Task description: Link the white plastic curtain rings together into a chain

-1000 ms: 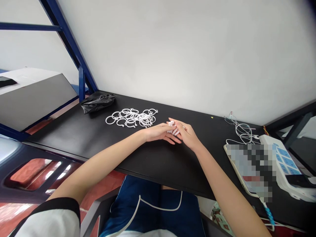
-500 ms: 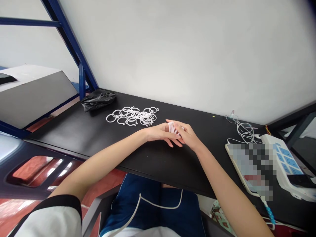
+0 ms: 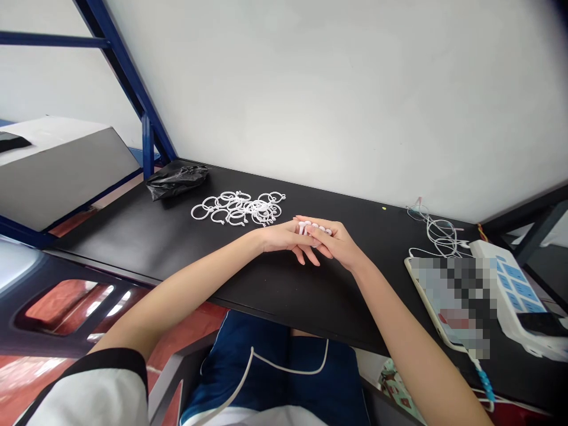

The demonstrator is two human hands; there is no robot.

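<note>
My left hand and my right hand meet over the black desk. Between them is a small bunch of white curtain rings, lined up side by side and partly hidden by my fingers. My right thumb and fingers close over the bunch, while my left hand grips it from the left, some of its fingers extending below. To the left lies a loose heap of white curtain rings, several overlapping, each with a small eyelet where that shows.
A crumpled black plastic bag lies at the back left. On the right are a phone with a blurred screen, a white power strip, tangled white cables and glasses. A wall rises behind the desk.
The rings between my hands have turned, and their rounded edges now show in a row along the top. My fingers have shifted slightly left; the heap has not moved.
</note>
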